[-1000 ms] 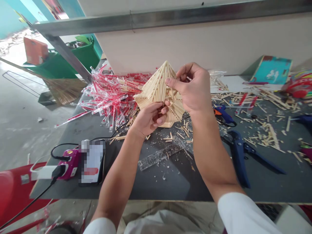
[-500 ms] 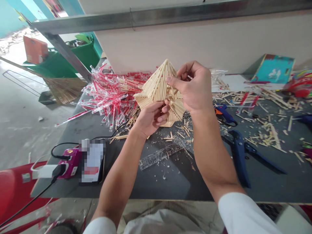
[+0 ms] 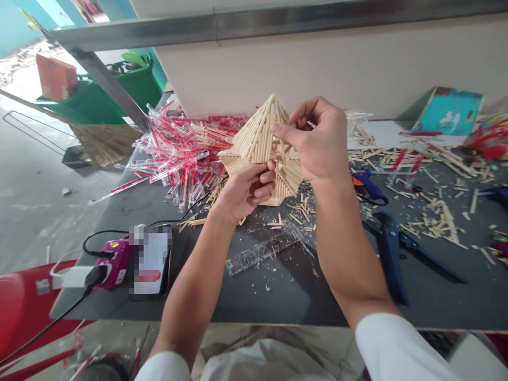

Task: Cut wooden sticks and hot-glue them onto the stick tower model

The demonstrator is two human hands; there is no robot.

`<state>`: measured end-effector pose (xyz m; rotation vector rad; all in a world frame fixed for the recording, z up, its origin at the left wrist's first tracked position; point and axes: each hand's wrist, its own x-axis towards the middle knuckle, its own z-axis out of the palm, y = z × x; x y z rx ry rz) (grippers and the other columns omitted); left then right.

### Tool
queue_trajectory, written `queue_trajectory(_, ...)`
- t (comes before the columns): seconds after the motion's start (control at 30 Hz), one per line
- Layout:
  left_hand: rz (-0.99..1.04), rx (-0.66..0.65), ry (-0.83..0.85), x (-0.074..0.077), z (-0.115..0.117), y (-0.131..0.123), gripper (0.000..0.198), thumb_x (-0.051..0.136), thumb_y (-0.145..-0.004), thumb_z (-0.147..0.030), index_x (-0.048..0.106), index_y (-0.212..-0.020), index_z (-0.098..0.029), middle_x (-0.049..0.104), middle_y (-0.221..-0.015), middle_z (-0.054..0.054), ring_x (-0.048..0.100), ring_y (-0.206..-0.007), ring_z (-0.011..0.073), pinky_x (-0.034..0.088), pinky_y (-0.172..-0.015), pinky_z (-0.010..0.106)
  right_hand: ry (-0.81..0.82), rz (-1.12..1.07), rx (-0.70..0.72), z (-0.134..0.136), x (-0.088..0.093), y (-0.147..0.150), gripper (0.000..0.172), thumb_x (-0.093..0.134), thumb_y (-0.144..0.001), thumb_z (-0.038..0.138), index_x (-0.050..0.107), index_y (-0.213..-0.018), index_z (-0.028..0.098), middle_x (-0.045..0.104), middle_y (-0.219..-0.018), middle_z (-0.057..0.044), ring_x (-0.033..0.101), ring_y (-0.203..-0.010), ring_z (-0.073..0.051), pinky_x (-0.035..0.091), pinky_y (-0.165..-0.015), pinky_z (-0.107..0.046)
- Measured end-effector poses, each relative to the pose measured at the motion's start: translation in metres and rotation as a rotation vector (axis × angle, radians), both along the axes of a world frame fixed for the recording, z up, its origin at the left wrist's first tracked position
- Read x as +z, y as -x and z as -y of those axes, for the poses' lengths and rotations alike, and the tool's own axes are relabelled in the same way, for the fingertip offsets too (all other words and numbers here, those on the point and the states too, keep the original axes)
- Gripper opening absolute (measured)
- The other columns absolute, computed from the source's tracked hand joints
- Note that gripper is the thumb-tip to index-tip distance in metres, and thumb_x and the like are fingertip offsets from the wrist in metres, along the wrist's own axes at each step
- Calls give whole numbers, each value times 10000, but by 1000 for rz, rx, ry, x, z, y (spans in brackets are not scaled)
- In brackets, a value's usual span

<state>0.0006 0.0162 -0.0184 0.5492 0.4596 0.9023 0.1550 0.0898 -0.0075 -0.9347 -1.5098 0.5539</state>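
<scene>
A star-like model built of pale wooden sticks point(image 3: 256, 138) rises to a pointed peak in the middle of the view. Its lower folds spread out below and behind my hands. My left hand point(image 3: 254, 188) is closed, fingers curled, gripping the bottom edge of the peaked section. On the upper right side my right hand point(image 3: 315, 132) pinches the model's edge between thumb and fingers. Whether a single loose stick lies in that pinch is hidden.
Red-and-clear plastic wrappers point(image 3: 186, 153) pile up at the left. A clear ruler point(image 3: 262, 254), blue cutters point(image 3: 391, 254), a blue glue gun point(image 3: 369, 186) and scattered stick pieces point(image 3: 440, 222) lie about. A phone point(image 3: 151, 262) rests beside a purple power adapter point(image 3: 115, 264).
Almost nothing differs. The view has shifted very slightly, and both hands keep their hold on the stick model.
</scene>
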Motion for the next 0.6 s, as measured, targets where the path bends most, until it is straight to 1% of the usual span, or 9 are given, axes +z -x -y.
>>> queue_trajectory(0.1, 6, -1, 5, 0, 0, 1, 146, 456, -986, -138, 568, -893, -140, 393, -654, -60, 386, -412, 17, 240, -351, 147, -5, -10, -3, 0, 0, 1, 323, 807, -835, 405, 557, -886, 207, 475, -843, 7, 566, -840, -135, 542, -730, -304)
queue_trajectory(0.2, 10, -9, 4, 1, -1, 2, 161, 441, -991, -131, 560, -883, -141, 383, -647, -61, 377, -407, 15, 239, -350, 145, -6, -5, -16, 1, 0, 1, 336, 818, -823, 413, 557, -877, 210, 467, -819, 8, 564, -814, -138, 543, -718, -310)
queue_trajectory(0.4, 13, -23, 37, 4, -1, 1, 175, 436, -989, -131, 546, -854, -151, 337, -620, -67, 355, -388, 16, 242, -340, 142, -23, 36, -21, -1, -2, 0, 353, 763, -862, 512, 569, -905, 220, 470, -820, -5, 564, -798, -148, 553, -688, -321)
queue_trajectory(0.6, 29, -28, 36, 2, -2, 1, 169, 440, -999, -138, 543, -867, -154, 339, -627, -69, 350, -388, 15, 242, -345, 144, -6, 19, -18, -1, -2, 0, 370, 761, -856, 542, 578, -908, 225, 481, -822, -10, 558, -791, -150, 559, -683, -323)
